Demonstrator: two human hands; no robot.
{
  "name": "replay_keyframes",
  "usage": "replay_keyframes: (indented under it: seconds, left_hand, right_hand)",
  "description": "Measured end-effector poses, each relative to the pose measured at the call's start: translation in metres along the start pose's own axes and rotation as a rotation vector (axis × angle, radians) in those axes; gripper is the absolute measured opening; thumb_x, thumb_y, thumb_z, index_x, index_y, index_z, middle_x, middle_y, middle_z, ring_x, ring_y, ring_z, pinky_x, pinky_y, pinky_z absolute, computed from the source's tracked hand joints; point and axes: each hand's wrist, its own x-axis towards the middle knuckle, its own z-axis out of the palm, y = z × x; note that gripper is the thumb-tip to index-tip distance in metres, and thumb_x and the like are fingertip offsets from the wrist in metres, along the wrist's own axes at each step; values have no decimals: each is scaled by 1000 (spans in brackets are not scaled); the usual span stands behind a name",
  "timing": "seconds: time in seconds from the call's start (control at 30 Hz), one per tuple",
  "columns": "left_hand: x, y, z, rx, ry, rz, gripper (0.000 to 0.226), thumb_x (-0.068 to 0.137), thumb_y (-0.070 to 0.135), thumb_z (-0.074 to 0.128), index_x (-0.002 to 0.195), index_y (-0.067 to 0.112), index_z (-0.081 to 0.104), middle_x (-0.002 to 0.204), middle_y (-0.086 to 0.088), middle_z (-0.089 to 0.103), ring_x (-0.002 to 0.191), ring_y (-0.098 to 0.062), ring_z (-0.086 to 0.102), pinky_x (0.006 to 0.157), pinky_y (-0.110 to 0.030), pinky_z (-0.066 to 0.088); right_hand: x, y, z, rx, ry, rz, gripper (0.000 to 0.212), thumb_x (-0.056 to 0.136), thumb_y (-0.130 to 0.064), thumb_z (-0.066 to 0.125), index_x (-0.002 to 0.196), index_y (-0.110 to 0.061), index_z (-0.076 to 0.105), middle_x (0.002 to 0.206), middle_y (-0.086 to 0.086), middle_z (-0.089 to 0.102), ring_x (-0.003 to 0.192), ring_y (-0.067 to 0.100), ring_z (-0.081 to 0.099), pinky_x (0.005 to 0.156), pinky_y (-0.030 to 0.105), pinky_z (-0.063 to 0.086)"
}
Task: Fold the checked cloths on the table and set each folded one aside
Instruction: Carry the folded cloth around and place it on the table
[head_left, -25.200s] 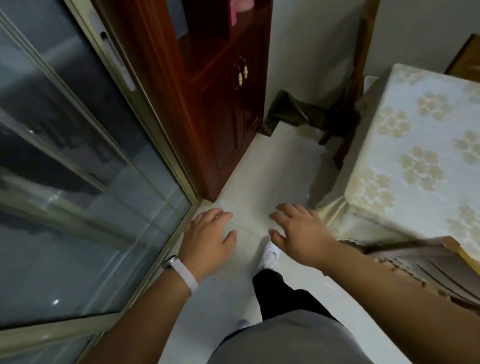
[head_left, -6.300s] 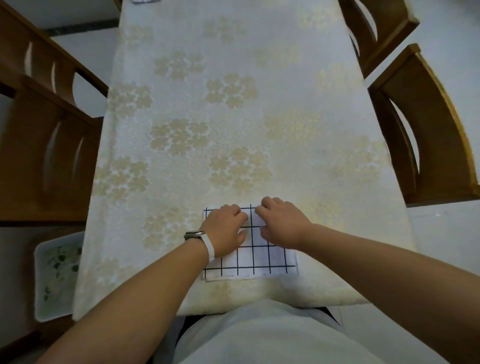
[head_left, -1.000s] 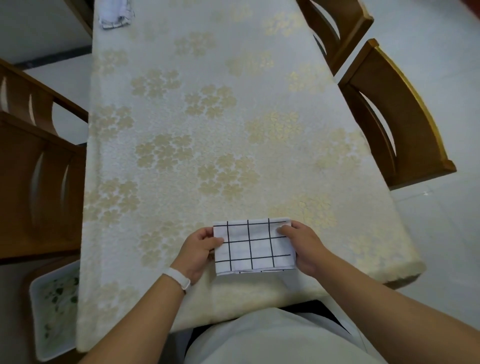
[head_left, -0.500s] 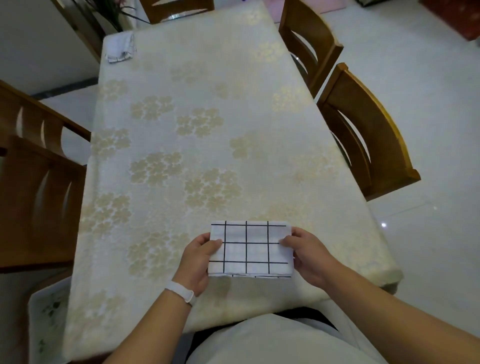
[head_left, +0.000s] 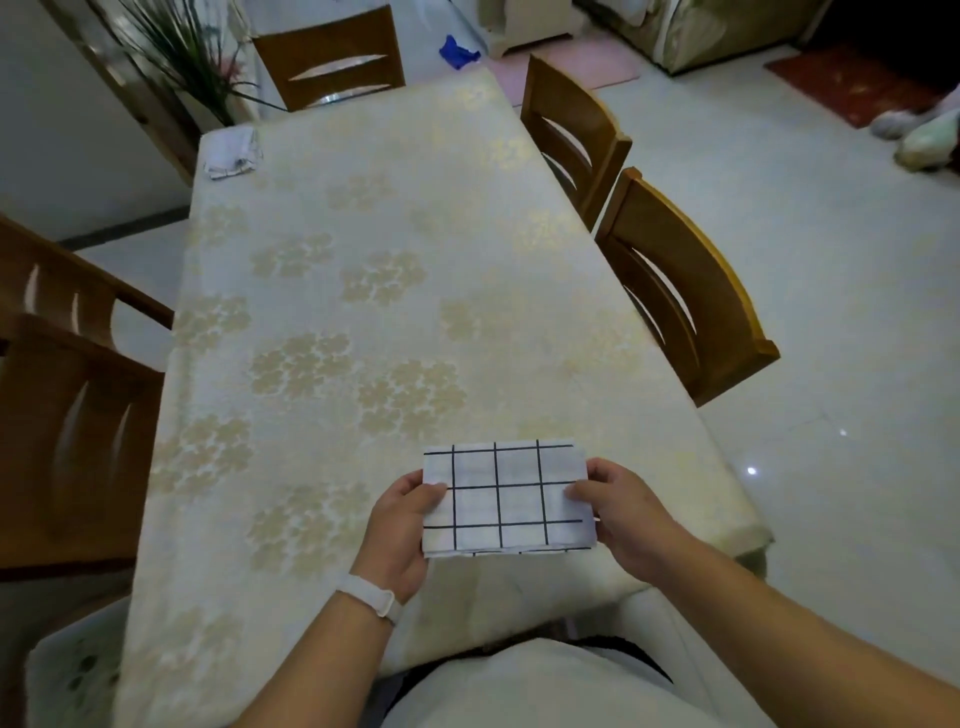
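The folded checked cloth (head_left: 506, 496) is a flat white rectangle, wider than it is deep, crossed by thin dark lines: three running away from the person and three running across, which makes a grid of large squares. Along its near edge a second layer peeks out just below the top one. It sits over the near end of the counter (head_left: 363, 249), slightly right of the middle; whether its underside touches the tablecloth cannot be told.

The left hand (head_left: 400, 525) pinches the cloth's left edge, thumb on top and the fingers (head_left: 410, 480) curled underneath. The right hand (head_left: 623, 514) pinches the right edge the same way – thumb on the upper face, the other fingers tucked below and out of sight. A white wristband (head_left: 369, 597) circles the left wrist.

The counter carries a pale tablecloth with gold flower clusters. At its far left corner, well apart from the hands, lies a second checked cloth (head_left: 231, 150), loosely bunched – its state of folding is too small to tell
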Motion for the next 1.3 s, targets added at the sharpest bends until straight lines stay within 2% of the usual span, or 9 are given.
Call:
replay_keyframes:
  seconds: [0.1,0.23,0.43,0.53,0.7,0.8,1.0,1.2,1.3]
  left_hand:
    - [-7,1,-4,16,-66,-2,17,90,-3,53,102,5,62,96,-19,71,78,-33,69,62,-42,57]
    - [-14,-9,-8,68,-172,-13,17,90,-3,54,103,4,63,102,-22,71,87,-38,69,74,-51,57]
    - [-24,-27,2,153,-276,-44,20,89,0,56,107,3,62,107,-24,69,98,-45,65,84,-65,51]
    - [-30,-36,13,192,-324,-57,20,90,0,55,108,5,62,108,-24,69,99,-44,65,85,-65,51]
    - [-46,-51,47,249,-379,-80,23,91,1,55,112,6,60,109,-21,68,100,-43,64,84,-60,54]
    - [-57,-61,77,270,-395,-99,20,90,-3,54,107,4,60,106,-24,68,97,-44,65,83,-59,54]
    - [-83,-98,159,383,-411,-86,21,88,-3,55,107,2,61,108,-27,68,97,-44,65,84,-60,53]
    - [-125,-153,267,491,-464,-81,18,89,0,56,106,5,61,103,-24,70,97,-44,65,86,-59,53]
    - [-147,-182,317,489,-488,-109,19,89,0,56,108,4,60,104,-25,70,95,-43,66,84,-57,54]
  right_hand:
    - [-15,9,5,21,78,-25,15,91,0,54,104,-2,62,100,16,71,86,31,70,70,43,60]
    - [-38,27,9,25,200,-53,17,90,-3,58,103,-12,67,101,11,73,93,33,69,84,55,56]
    - [-73,53,-2,70,375,-81,19,90,-3,59,102,-16,67,101,8,73,94,30,67,83,49,57]
    - [-87,62,-14,93,428,-112,21,89,-2,59,103,-15,68,101,8,73,95,29,68,81,45,57]
    - [-109,76,-48,123,490,-120,24,90,-7,60,110,-20,66,106,5,71,98,27,67,86,50,57]
    - [-118,83,-76,152,520,-132,23,92,-10,60,112,-20,64,107,6,70,98,29,66,85,49,57]
    - [-137,99,-159,242,584,-160,18,88,-1,60,97,-16,65,96,10,72,88,28,68,71,40,57]
    - [-167,124,-270,345,617,-136,20,88,0,59,96,-17,67,93,7,74,86,27,70,76,42,59]
    - [-184,138,-323,388,659,-131,19,86,2,58,94,-13,68,93,11,74,89,33,70,83,51,57]
